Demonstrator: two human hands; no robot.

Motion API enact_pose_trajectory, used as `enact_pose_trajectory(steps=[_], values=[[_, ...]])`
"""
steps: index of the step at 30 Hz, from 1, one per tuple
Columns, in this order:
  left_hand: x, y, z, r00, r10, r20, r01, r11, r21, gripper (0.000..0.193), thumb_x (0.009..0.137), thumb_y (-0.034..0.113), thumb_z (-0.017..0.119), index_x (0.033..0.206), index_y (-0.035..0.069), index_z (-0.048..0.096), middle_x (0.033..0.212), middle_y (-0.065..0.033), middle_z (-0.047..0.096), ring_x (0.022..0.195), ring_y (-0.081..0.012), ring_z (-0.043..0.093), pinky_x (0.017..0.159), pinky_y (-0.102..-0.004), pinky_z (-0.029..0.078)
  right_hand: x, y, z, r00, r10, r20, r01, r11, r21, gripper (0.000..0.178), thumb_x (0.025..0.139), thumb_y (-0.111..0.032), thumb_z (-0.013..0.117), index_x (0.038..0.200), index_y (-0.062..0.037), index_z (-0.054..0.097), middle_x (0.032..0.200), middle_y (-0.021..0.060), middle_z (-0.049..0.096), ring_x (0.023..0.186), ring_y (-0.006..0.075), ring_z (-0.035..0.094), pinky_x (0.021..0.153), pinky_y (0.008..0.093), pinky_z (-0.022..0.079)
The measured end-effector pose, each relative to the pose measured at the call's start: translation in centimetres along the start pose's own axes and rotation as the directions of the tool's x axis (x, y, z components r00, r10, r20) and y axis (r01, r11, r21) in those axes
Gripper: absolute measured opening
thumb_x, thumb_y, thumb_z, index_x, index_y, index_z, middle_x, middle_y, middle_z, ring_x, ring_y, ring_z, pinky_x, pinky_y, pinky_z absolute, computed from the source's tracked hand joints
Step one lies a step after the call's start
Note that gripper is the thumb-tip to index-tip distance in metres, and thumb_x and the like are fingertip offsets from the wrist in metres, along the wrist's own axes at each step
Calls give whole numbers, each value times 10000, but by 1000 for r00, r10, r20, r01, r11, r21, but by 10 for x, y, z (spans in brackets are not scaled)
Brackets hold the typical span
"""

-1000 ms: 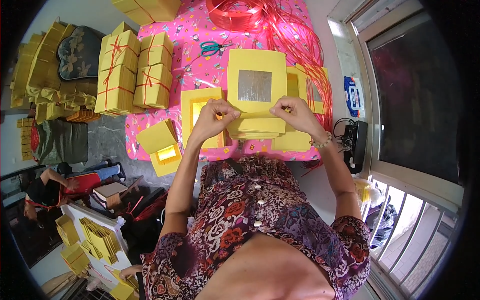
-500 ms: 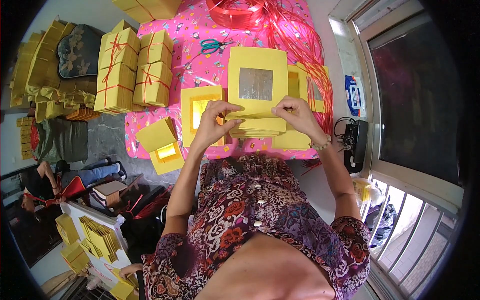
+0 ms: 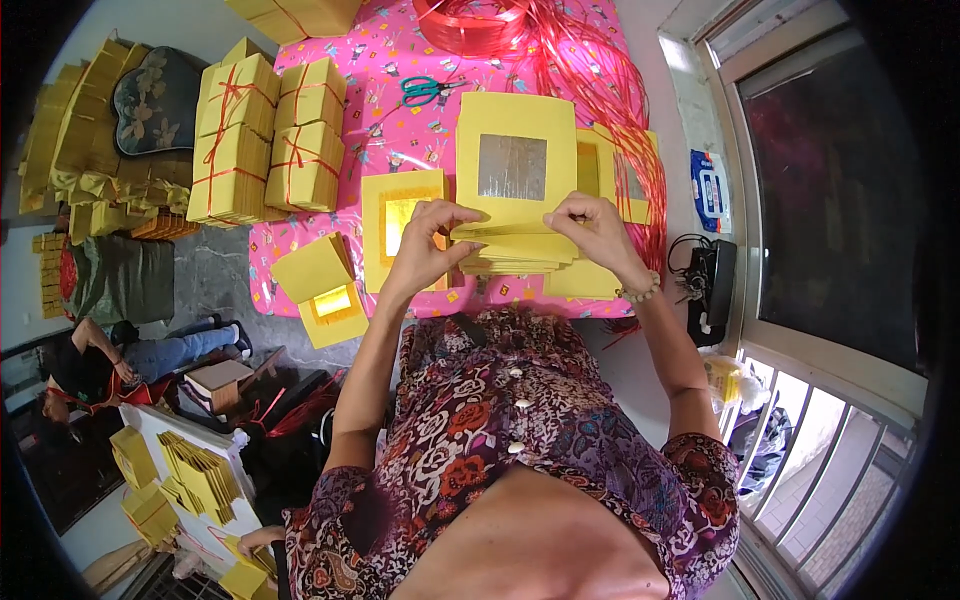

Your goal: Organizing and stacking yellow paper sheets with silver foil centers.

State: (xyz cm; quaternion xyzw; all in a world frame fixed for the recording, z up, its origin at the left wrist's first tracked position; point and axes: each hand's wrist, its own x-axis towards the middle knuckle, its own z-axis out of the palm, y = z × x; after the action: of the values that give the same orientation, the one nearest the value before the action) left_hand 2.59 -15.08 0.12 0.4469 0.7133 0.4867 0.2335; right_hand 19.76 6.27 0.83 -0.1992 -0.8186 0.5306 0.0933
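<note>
A pile of yellow paper sheets lies in front of me, and its top sheet [image 3: 517, 122] carries a silver square [image 3: 512, 167]. My left hand [image 3: 432, 240] pinches the left side of that sheet's near edge, thumb below and fingers above. Across from it, my right hand [image 3: 590, 228] pinches the same edge on the right. Between them the near edge is lifted and bent into a fold, with more sheet edges [image 3: 510, 266] layered under it. Close to my left wrist lies a yellow sheet with a gold square [image 3: 397, 222].
Green-handled scissors [image 3: 420, 92] lie on the pink patterned tablecloth [image 3: 400, 140]. Bundles of yellow paper [image 3: 236, 140] tied with red string stand at the left. Red plastic strands [image 3: 600, 80] run down the right side. Another person [image 3: 130, 355] is at far left.
The lifted near edge of the top sheet bends a little more between my hands, and the layers below show more. At far left, the other person's arm and red item have shifted.
</note>
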Motion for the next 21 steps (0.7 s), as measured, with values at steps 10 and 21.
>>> enact_pose_trajectory(steps=[10, 21], values=[[3, 7, -5, 998, 54, 46, -58, 993, 104, 318, 735, 223, 784, 1005, 84, 691, 879, -32, 607, 826, -195, 464, 782, -316, 400, -3, -4, 0, 1000, -15, -10, 15, 1000, 11, 223, 819, -193, 701, 783, 26, 684, 704, 66, 634, 644, 109, 577, 580, 276, 438], [0, 1, -2, 999, 50, 20, -51, 998, 45, 308, 741, 219, 782, 1010, 96, 693, 895, -25, 619, 836, -195, 465, 771, -316, 401, -7, -6, 4, 999, 21, -30, -20, 1000, 23, 189, 799, -169, 719, 776, 15, 680, 721, 58, 609, 662, 115, 571, 588, 268, 441]])
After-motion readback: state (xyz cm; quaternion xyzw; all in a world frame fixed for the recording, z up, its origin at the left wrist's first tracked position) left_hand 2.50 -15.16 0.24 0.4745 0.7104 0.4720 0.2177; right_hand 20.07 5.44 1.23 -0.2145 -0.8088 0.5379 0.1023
